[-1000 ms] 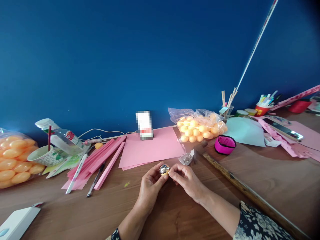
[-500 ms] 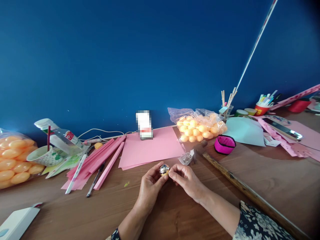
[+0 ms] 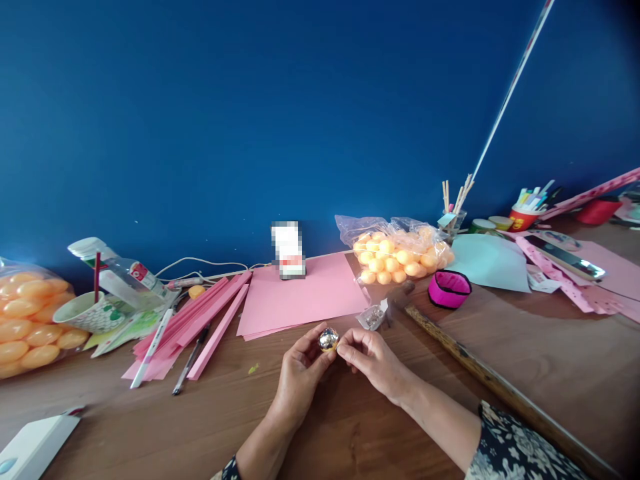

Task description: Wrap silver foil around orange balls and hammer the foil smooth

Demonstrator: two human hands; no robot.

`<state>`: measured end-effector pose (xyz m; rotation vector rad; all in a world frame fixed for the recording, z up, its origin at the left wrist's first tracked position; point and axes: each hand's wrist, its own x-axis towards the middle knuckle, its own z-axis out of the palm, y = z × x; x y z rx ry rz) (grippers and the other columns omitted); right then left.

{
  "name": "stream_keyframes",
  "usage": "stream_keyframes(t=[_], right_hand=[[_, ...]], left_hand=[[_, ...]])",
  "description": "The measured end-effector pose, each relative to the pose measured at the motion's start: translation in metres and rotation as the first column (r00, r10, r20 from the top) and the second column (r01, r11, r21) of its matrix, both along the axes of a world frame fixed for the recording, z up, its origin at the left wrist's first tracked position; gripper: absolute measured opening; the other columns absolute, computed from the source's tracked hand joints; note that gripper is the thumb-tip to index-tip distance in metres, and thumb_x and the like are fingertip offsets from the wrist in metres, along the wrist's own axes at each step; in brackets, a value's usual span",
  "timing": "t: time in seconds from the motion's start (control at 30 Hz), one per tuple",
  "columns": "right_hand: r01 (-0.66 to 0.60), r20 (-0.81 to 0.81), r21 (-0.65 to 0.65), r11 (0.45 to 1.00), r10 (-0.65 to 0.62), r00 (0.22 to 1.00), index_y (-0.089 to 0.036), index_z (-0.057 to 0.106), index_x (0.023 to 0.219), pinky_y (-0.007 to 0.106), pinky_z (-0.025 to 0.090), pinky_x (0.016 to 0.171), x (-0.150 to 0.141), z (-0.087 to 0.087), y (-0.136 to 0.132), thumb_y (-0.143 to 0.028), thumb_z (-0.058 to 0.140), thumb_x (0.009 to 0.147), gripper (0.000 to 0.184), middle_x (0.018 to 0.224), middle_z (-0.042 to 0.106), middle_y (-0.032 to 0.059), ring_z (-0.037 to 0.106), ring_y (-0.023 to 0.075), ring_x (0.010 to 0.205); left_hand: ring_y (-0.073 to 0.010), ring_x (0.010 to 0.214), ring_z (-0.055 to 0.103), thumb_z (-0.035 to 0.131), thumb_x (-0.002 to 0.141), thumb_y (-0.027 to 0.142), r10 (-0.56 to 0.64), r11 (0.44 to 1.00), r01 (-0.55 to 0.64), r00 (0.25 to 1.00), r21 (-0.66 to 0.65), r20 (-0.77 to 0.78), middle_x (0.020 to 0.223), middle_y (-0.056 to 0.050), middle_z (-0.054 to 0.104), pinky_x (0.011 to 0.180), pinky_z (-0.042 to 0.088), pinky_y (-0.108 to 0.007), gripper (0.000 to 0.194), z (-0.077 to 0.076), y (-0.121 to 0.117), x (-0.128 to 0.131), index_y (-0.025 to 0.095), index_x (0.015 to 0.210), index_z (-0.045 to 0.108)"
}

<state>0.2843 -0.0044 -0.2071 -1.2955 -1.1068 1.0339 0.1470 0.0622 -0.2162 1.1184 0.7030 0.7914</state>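
Both hands meet over the brown table near its middle. My left hand (image 3: 300,373) has its fingers closed around a small ball (image 3: 329,339) that is shiny silver on top and orange below. My right hand (image 3: 373,360) pinches the right side of the same ball with thumb and fingertips. A small clear packet of shiny bits (image 3: 373,317) lies just beyond my right hand. A stack of pink paper sheets (image 3: 300,297) lies behind the hands.
A clear bag of orange balls (image 3: 400,257) sits behind, another bag of orange balls (image 3: 30,320) at far left. Pink paper strips (image 3: 200,320), pens, a paper cup (image 3: 87,310) and a bottle lie left. A long wooden stick (image 3: 490,380) runs right; a magenta ring (image 3: 450,289) is beyond it.
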Motion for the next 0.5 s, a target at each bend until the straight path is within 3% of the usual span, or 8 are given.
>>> stream_keyframes(t=[0.4,0.5], right_hand=[[0.006,-0.07,-0.019,1.0,-0.007,0.998,-0.016,0.055,0.069,0.023,0.043,0.057,-0.0007,-0.0029,0.001,-0.037,0.057,0.078,0.023,0.062,0.053,-0.0018,0.049,0.0108,0.059],[0.02,-0.002,-0.007,1.0,-0.02,1.0,-0.016,0.055,0.068,0.024,0.042,0.061,-0.0002,-0.0029,0.0007,-0.035,0.056,0.079,0.022,0.063,0.054,-0.001,0.049,0.0115,0.061]], left_hand=[[-0.0242,0.102,0.059,0.072,0.063,0.021,0.024,1.0,-0.023,1.0,-0.011,0.004,0.105,-0.008,0.067,0.09,0.047,-0.036,0.049,-0.0009,-0.0013,0.0016,0.017,0.11,0.059],[-0.0241,0.103,0.059,0.072,0.062,0.019,0.028,1.0,-0.028,1.0,-0.007,0.003,0.106,-0.008,0.067,0.091,0.046,-0.036,0.048,-0.0002,-0.0018,0.0019,0.016,0.109,0.059]])
